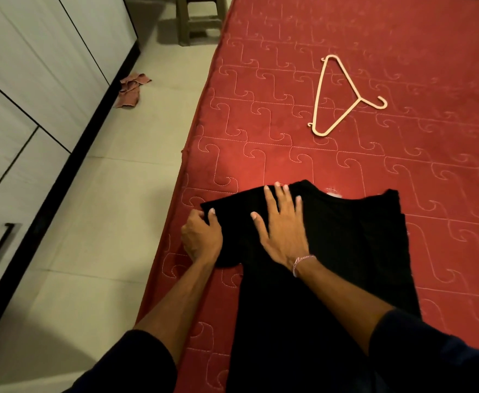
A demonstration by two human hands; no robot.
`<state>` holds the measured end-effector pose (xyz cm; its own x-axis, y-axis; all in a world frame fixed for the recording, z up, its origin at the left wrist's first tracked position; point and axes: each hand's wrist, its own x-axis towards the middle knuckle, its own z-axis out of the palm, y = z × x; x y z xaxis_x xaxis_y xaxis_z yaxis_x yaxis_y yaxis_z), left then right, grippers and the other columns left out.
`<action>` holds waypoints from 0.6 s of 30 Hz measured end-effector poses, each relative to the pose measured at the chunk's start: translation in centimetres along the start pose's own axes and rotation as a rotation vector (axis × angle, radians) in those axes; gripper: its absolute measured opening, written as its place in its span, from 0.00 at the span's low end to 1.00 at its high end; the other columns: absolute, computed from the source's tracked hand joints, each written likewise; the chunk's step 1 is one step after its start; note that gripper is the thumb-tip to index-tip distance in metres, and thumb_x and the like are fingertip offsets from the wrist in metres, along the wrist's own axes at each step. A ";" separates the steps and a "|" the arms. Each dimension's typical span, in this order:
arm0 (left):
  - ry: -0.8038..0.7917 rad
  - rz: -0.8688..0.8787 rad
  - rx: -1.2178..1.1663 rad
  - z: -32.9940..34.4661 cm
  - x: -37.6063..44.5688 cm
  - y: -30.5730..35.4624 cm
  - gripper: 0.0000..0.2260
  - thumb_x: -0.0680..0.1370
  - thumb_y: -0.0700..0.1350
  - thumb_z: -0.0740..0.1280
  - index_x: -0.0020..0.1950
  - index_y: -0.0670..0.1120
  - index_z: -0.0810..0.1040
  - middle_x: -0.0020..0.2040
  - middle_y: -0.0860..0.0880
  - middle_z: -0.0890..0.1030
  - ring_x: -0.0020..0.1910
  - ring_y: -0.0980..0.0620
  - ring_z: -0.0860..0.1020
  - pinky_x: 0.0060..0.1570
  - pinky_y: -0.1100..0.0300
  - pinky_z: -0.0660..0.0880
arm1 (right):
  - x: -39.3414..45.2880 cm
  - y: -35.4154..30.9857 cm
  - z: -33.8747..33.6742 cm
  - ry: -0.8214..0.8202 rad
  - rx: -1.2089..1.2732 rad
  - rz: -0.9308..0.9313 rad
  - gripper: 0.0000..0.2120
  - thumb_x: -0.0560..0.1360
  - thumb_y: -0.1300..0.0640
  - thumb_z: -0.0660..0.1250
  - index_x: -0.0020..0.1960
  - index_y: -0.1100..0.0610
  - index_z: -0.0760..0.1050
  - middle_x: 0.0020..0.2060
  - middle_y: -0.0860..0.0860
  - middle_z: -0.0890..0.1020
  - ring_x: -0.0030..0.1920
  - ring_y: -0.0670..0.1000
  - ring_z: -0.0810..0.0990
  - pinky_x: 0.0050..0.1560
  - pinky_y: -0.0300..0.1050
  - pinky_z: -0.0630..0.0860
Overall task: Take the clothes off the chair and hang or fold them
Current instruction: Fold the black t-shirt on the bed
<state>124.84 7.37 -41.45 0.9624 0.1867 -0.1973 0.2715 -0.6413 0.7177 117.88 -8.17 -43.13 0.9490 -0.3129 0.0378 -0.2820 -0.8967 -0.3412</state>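
Red quilted bed [346, 171] supports our black garment [331, 251]: left hand [201, 236] fingers pinch the sleeve for folding, right hand [282, 225] presses flat, fingers spread, anchoring it

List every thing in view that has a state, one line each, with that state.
black garment: spread flat on the red mattress, left sleeve partly folded in.
left hand: gripping the sleeve edge.
right hand: fingers spread, pressing flat on the garment.
hanger: empty, lying flat on the mattress, apart from the garment.
pink cloth: crumpled on the floor by the cabinet.
cabinet: doors closed.
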 end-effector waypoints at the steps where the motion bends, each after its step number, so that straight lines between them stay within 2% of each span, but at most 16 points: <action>1: 0.000 -0.004 -0.015 -0.2 -0.1 0.1 0.11 0.82 0.48 0.65 0.52 0.40 0.79 0.48 0.42 0.83 0.48 0.43 0.80 0.42 0.58 0.66 | -0.9 -1.1 -0.2 0.041 0.150 0.008 0.29 0.84 0.40 0.51 0.80 0.56 0.58 0.79 0.55 0.58 0.80 0.55 0.52 0.79 0.58 0.52; 3: 0.009 0.029 -0.070 -0.5 -0.1 0.4 0.09 0.82 0.46 0.65 0.52 0.41 0.79 0.48 0.43 0.83 0.48 0.43 0.80 0.43 0.58 0.68 | -2.6 -3.6 -0.6 0.060 0.423 0.093 0.26 0.83 0.41 0.56 0.75 0.55 0.67 0.72 0.50 0.68 0.73 0.49 0.65 0.74 0.47 0.65; 5: -0.024 0.139 -0.126 -0.8 -0.4 1.1 0.08 0.82 0.47 0.65 0.51 0.43 0.79 0.45 0.46 0.83 0.45 0.46 0.80 0.43 0.58 0.71 | -3.2 -5.6 -0.8 0.023 0.692 0.218 0.24 0.81 0.39 0.60 0.69 0.53 0.73 0.62 0.47 0.75 0.60 0.43 0.75 0.63 0.44 0.75; 6: -0.075 0.209 -0.147 -0.7 -0.5 1.6 0.08 0.82 0.47 0.65 0.51 0.43 0.79 0.44 0.47 0.83 0.43 0.48 0.80 0.42 0.58 0.73 | -3.1 -6.5 -1.0 -0.021 0.827 0.286 0.25 0.79 0.37 0.62 0.67 0.52 0.75 0.60 0.46 0.77 0.57 0.41 0.77 0.60 0.44 0.77; 8: -0.254 0.306 -0.213 -0.3 -1.2 2.8 0.08 0.82 0.48 0.64 0.49 0.46 0.80 0.42 0.49 0.83 0.41 0.49 0.81 0.39 0.57 0.76 | -2.7 -7.1 -1.4 -0.097 1.110 0.416 0.27 0.75 0.30 0.63 0.63 0.49 0.79 0.57 0.47 0.82 0.55 0.43 0.82 0.60 0.45 0.79; 10: -0.454 0.232 -0.367 0.1 -1.9 4.2 0.10 0.83 0.47 0.62 0.48 0.47 0.81 0.41 0.45 0.84 0.40 0.47 0.83 0.37 0.54 0.80 | -2.1 -6.1 -2.1 -0.096 1.341 0.550 0.22 0.76 0.34 0.66 0.56 0.51 0.81 0.51 0.51 0.86 0.52 0.49 0.85 0.55 0.47 0.81; 12: -0.554 0.083 -0.523 0.4 -2.8 5.2 0.12 0.84 0.44 0.58 0.51 0.43 0.80 0.42 0.41 0.84 0.36 0.47 0.82 0.33 0.56 0.80 | -1.6 -4.3 -3.1 -0.058 1.356 0.626 0.15 0.80 0.45 0.67 0.52 0.57 0.81 0.49 0.57 0.85 0.48 0.53 0.85 0.49 0.50 0.82; 13: -0.531 0.060 -0.538 0.4 -3.2 5.4 0.12 0.84 0.43 0.58 0.51 0.42 0.79 0.41 0.41 0.84 0.33 0.48 0.81 0.31 0.56 0.79 | -1.5 -3.4 -3.7 -0.045 1.314 0.650 0.13 0.81 0.48 0.66 0.50 0.58 0.80 0.50 0.62 0.84 0.47 0.55 0.84 0.48 0.53 0.82; 14: -0.461 0.106 -0.483 0.3 -3.6 5.2 0.10 0.84 0.44 0.59 0.50 0.43 0.78 0.39 0.44 0.84 0.31 0.50 0.79 0.31 0.56 0.78 | -1.4 -2.3 -3.9 -0.030 1.284 0.680 0.12 0.82 0.50 0.65 0.52 0.59 0.79 0.53 0.66 0.82 0.50 0.57 0.84 0.53 0.57 0.82; 16: -0.287 0.266 -0.250 0.5 -4.5 3.9 0.06 0.81 0.47 0.65 0.48 0.47 0.77 0.38 0.50 0.81 0.34 0.52 0.79 0.35 0.57 0.78 | -1.4 -0.4 -4.6 0.000 1.276 0.743 0.10 0.83 0.52 0.63 0.54 0.59 0.78 0.55 0.63 0.81 0.57 0.58 0.82 0.63 0.60 0.77; 18: -0.270 0.337 -0.103 1.0 -5.6 2.5 0.04 0.80 0.48 0.67 0.49 0.48 0.76 0.41 0.52 0.79 0.40 0.53 0.79 0.42 0.56 0.79 | -1.5 1.5 -5.2 0.041 1.229 0.780 0.12 0.83 0.51 0.63 0.51 0.59 0.79 0.55 0.62 0.82 0.58 0.61 0.81 0.62 0.62 0.77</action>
<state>120.18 4.00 -39.25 0.9681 -0.2304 -0.0986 -0.0468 -0.5526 0.8321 115.32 -10.66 -38.82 0.6036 -0.6127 -0.5102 -0.3977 0.3232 -0.8587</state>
